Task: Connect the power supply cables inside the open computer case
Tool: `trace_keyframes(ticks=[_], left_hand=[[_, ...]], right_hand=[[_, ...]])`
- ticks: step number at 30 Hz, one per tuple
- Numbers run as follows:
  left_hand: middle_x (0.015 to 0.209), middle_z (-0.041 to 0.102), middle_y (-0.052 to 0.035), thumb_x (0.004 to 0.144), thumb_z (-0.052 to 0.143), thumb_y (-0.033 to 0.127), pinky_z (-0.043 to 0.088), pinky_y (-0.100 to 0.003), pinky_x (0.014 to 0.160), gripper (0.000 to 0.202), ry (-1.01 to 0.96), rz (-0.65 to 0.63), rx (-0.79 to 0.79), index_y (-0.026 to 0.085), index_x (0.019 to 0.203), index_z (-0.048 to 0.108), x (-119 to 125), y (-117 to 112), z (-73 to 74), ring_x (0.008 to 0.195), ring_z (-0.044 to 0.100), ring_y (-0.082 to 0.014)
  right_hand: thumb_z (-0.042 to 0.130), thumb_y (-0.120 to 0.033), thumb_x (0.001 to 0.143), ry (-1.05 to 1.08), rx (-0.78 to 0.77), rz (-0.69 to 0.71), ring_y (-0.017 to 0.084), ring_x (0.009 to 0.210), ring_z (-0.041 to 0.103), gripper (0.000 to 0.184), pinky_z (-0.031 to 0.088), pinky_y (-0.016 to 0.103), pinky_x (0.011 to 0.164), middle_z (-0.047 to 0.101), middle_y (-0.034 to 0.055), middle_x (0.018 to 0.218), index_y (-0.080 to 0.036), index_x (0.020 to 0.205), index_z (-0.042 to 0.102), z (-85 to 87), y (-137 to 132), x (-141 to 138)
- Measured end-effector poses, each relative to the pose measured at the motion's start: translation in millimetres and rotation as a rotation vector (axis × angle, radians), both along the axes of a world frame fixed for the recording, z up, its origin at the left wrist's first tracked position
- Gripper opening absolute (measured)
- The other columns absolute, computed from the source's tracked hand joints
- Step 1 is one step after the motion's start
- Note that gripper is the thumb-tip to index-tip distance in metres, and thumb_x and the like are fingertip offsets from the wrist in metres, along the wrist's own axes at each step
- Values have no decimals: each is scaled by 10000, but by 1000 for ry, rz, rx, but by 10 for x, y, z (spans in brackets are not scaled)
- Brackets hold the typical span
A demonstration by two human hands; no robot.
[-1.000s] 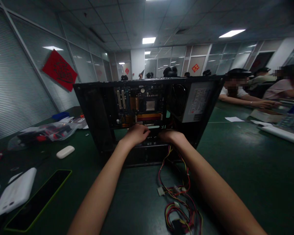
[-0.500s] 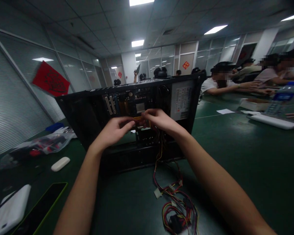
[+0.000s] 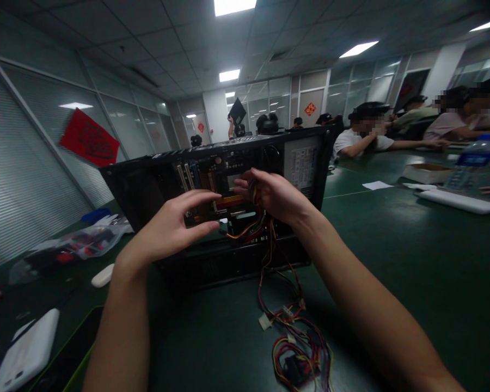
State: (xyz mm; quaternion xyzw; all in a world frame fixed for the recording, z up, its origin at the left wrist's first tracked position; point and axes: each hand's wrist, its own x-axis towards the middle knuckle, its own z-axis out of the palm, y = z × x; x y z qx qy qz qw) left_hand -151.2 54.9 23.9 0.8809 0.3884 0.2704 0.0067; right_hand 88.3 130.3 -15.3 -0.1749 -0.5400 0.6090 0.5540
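Note:
A black computer case (image 3: 237, 261) stands on the green table with its open side facing me. Inside it are a motherboard (image 3: 218, 169) and, at the right, a silver power supply (image 3: 302, 163). My left hand (image 3: 173, 226) is in front of the lower motherboard, thumb and fingers spread, holding nothing. My right hand (image 3: 280, 196) is by the processor area, its fingers curled around a bundle of power cables (image 3: 253, 191). A loose cable end (image 3: 239, 234) points left below the hands. More coloured cables (image 3: 296, 348) hang out of the case and lie coiled on the table.
On the left lie a clear plastic bag (image 3: 73, 245), a white oval case (image 3: 102, 276), a white device (image 3: 28, 348) and a green-edged phone (image 3: 73, 348). At the right are a water bottle (image 3: 473, 163), a cardboard box (image 3: 427, 172) and a long white object (image 3: 461, 200). Other people sit beyond.
My hands have moved apart: the left has opened and come back to the left, and the right has shifted up and right with the cables. A loose cable end now shows below.

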Motion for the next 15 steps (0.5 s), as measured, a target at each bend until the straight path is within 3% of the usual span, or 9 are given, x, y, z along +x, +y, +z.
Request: trace_keyframes(ticks=[4, 10, 13, 15], left_hand=[[1405, 612, -92, 872, 697, 515, 457, -460, 1125, 608, -27, -33, -32, 241, 1402, 581, 1, -29, 18, 1288, 573, -296], [1333, 671, -75, 878, 727, 425, 523, -393, 1048, 516, -132, -72, -61, 261, 1357, 626, 1, -108, 33, 1209, 636, -266], [1206, 734, -60, 881, 726, 408, 556, -352, 975, 414, -98, -55, -18, 246, 1260, 696, 41, -165, 58, 1100, 688, -242], [1138, 757, -57, 898, 705, 405, 577, -317, 901, 345, -94, -44, 10, 231, 1195, 730, 82, -207, 76, 1031, 711, -229]], right_hand=[[724, -376, 835, 131, -112, 45, 190, 970, 710, 168, 536, 367, 983, 758, 31, 972, -221, 860, 662, 45, -49, 44], [678, -319, 839, 167, -150, 122, 184, 936, 701, 93, 552, 361, 921, 755, 15, 916, -234, 802, 673, 76, -85, 60], [643, -335, 857, 111, -95, 104, 186, 933, 698, 118, 563, 369, 889, 753, 15, 937, -240, 791, 665, 94, -86, 122], [609, -385, 876, 9, 40, 31, 199, 940, 696, 167, 569, 383, 866, 751, 23, 949, -243, 813, 670, 96, -85, 157]])
